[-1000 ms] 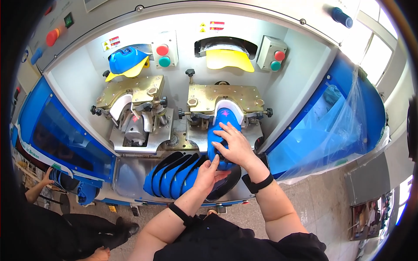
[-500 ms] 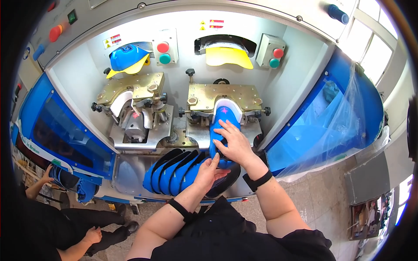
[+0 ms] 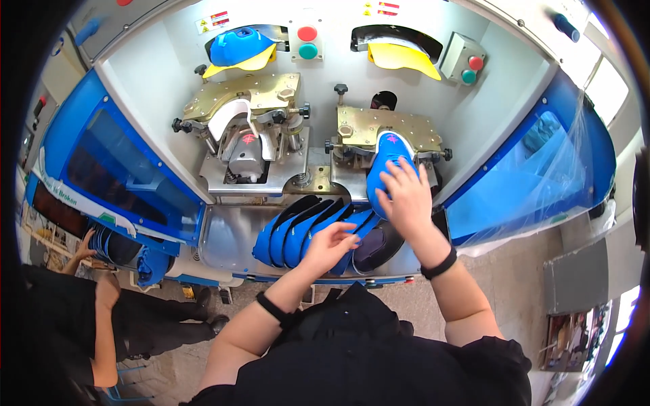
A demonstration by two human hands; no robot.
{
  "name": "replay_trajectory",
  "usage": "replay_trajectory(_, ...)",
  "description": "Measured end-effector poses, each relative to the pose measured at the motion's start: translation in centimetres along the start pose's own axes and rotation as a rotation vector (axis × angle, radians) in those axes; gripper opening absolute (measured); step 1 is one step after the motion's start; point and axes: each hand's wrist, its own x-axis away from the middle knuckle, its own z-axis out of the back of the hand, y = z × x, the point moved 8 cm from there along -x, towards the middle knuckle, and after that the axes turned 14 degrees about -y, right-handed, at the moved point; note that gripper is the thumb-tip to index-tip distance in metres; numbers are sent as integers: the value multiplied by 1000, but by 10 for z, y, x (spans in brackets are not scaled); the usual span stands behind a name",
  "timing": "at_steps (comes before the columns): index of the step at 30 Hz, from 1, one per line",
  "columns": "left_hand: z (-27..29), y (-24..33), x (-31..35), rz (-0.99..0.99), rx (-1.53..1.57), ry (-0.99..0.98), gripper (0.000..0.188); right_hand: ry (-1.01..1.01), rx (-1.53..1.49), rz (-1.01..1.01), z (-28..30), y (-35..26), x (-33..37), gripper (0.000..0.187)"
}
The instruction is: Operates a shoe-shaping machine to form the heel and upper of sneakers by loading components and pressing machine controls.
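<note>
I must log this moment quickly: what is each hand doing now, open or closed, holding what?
Left hand: open, fingers resting on the stack of blue caps, gripping nothing.
Right hand: open, pressed flat on the blue cap on the right form.

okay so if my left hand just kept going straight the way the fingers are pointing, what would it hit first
Your left hand points up and to the right over the row of blue cap pieces. Going straight on, it would probably first meet the blue cap piece under your right hand, or that hand itself; depth is unclear.

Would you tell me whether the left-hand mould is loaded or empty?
Empty: the left mould shows bare metal, while the right hand presses a blue cap onto the other.
</note>
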Motion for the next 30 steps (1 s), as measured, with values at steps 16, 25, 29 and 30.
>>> replay_trajectory(16, -30, 13, 36, -415, -958, -272, 23, -635, -602, -446, -126, -15, 180, 25)
replay_trajectory(25, -75, -20, 31, 317, -440, -1045, 52, 260, -2215, -577, -9, 8, 254, 58)
replay_trajectory(29, -100, 38, 17, 62, 633, -785, 57, 426, -2553, -481, -25, -27, 228, 67)
replay_trajectory(30, -101, 54, 14, 52, 622, -791, 57, 250, -2482, -342, -24, -35, 214, 61)
